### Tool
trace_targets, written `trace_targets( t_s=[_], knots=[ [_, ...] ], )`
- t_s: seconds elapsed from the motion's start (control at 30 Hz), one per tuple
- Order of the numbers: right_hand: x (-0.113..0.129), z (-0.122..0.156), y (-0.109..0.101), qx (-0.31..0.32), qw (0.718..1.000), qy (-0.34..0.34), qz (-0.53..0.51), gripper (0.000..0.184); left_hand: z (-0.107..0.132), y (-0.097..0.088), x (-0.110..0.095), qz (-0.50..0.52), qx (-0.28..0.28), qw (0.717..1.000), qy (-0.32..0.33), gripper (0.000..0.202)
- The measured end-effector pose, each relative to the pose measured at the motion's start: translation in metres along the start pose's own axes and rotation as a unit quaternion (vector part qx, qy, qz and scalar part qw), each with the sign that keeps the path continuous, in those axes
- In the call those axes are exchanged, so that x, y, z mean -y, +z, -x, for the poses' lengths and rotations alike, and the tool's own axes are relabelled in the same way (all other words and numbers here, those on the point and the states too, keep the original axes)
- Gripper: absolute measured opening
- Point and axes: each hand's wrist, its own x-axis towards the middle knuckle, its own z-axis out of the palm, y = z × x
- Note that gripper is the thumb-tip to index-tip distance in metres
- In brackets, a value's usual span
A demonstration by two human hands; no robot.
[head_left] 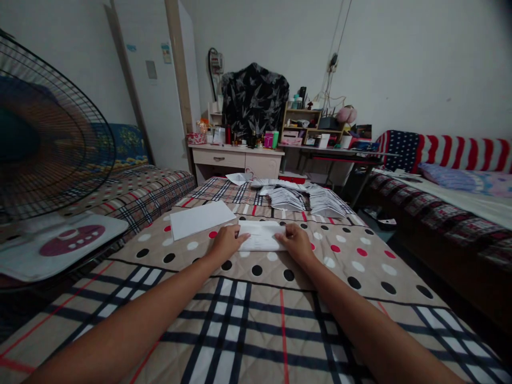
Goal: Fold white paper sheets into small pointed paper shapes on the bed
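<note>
A white folded sheet of paper lies low over the patterned bedspread, straight in front of me. My left hand grips its left end, thumb on top and fingers curled at the far edge. At the right end my right hand pinches it the same way. To the left of my left hand rests a flat stack of white paper. Beyond the hands are piles of folded white papers, with another fanned pile to their right.
The patterned bedspread spreads beneath everything. A large fan stands close on the left. Past the bed's far end are a white drawer desk and a small shelf with clutter. Another bed is on the right.
</note>
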Motion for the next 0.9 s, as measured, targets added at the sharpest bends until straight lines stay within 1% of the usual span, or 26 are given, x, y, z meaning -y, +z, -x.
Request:
trace_targets(
  t_s=[0.03,0.1,0.27,0.43,0.57,0.7,0.8,0.9],
  knots=[
    [-0.002,-0.005,0.002,-0.019,1.000,0.003,0.013,0.017,-0.004,0.001,0.000,-0.012,-0.013,1.000,-0.003,0.017],
    [-0.004,-0.011,0.005,-0.037,0.999,0.017,0.032,0.020,-0.011,0.004,0.002,-0.037,-0.035,0.999,-0.011,0.014],
    [-0.005,-0.010,0.012,-0.029,0.997,0.055,0.039,0.032,-0.026,0.014,0.010,-0.080,-0.053,0.995,-0.026,0.014],
    [-0.005,-0.015,0.017,-0.053,0.995,0.084,0.026,0.021,-0.034,0.022,0.011,-0.064,-0.070,0.995,-0.037,0.012],
    [-0.006,-0.020,0.023,-0.068,0.993,0.086,-0.047,0.020,-0.034,0.020,0.013,-0.004,-0.091,0.995,-0.034,0.013],
    [-0.005,-0.017,0.027,-0.064,0.980,0.056,-0.181,0.030,-0.033,0.017,0.018,0.101,-0.115,0.988,-0.015,0.020],
    [-0.004,-0.013,0.027,-0.068,0.962,0.032,-0.261,0.037,-0.031,0.016,0.020,0.206,-0.085,0.975,-0.001,0.036],
    [-0.003,-0.011,0.025,-0.070,0.950,0.017,-0.303,0.036,-0.027,0.014,0.020,0.288,-0.058,0.956,-0.005,0.051]
  ],
)
